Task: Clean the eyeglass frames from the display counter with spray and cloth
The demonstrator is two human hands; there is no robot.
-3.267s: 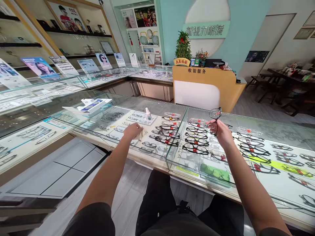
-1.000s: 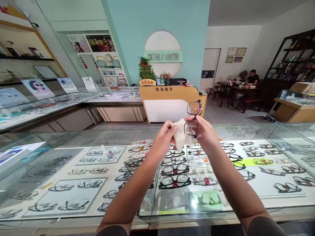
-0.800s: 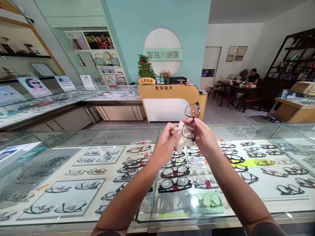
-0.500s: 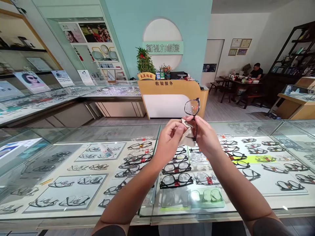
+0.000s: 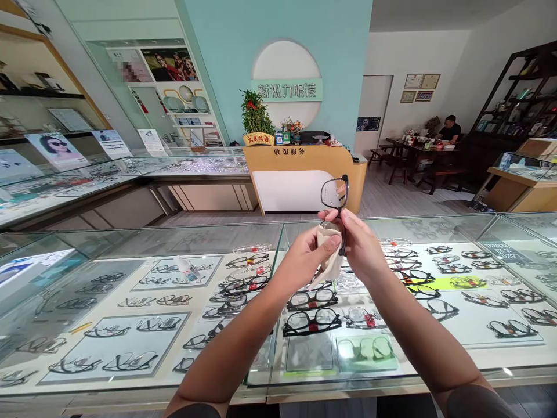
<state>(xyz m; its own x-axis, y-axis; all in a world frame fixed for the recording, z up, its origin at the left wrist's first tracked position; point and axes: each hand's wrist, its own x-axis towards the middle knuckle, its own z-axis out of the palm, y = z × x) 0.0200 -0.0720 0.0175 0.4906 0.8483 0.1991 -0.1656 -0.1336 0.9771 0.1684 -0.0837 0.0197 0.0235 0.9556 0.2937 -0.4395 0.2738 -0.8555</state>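
My right hand (image 5: 363, 249) holds a pair of black-framed glasses (image 5: 335, 194) upright above the glass counter (image 5: 435, 223); one lens stands clear above my fingers. My left hand (image 5: 307, 261) pinches a beige cloth (image 5: 329, 255) around the lower lens, which the cloth and my fingers hide. Both hands meet over the middle of the counter.
Under the counter glass lie rows of several glasses frames (image 5: 311, 321) and a small spray bottle (image 5: 186, 267). A wooden cashier desk (image 5: 304, 174) with a plant (image 5: 255, 113) stands behind. A person (image 5: 450, 129) sits at a dark table far right. More display counters (image 5: 87, 180) run along the left.
My left hand took the cloth from the counter and brought it to the glasses. It has since closed the cloth over the lower lens, and the frame has turned slightly.
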